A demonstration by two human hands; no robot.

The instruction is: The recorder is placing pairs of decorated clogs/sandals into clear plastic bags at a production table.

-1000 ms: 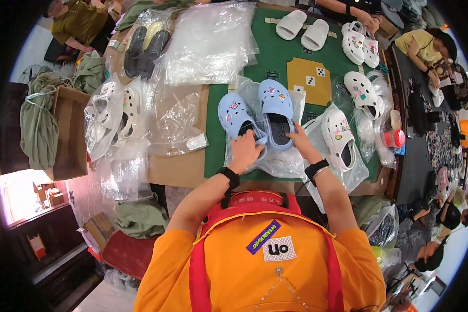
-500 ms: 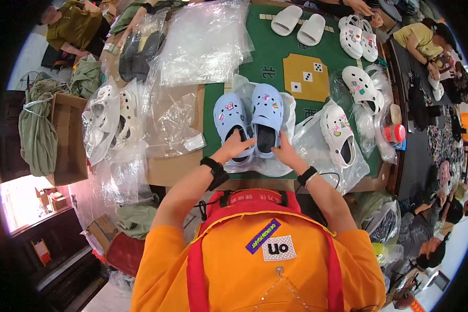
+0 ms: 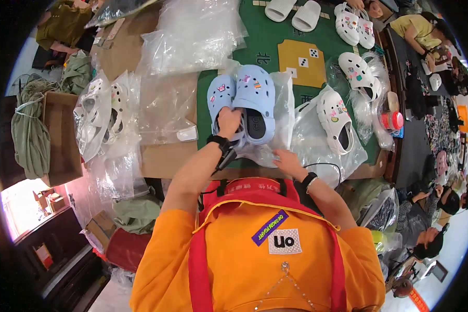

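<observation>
A pair of light-blue clogs (image 3: 255, 93) with small colourful charms is tilted up above the table, toes away from me. My left hand (image 3: 229, 124) is closed round the heel end of the pair, its fingers reaching into the left clog's opening. Beside the right clog lies a clear plastic bag (image 3: 282, 112), partly under the pair. My right hand (image 3: 290, 163) is at the bag's near edge, thumb and fingers pinching the film. Further right, a white clog (image 3: 336, 120) with charms rests on another clear bag (image 3: 309, 132).
Clear bags (image 3: 195, 39) are stacked at the far left of the green table mat (image 3: 255, 47). Bagged white clogs (image 3: 93, 112) lie left. White slides (image 3: 306, 16), more white clogs (image 3: 359, 75) and a red-lidded jar (image 3: 393, 120) stand right. Other people sit around the room.
The blue clogs have been raised off the bag and shifted left, in my left hand alone. My right hand has left the right clog and moved to the bag's near edge.
</observation>
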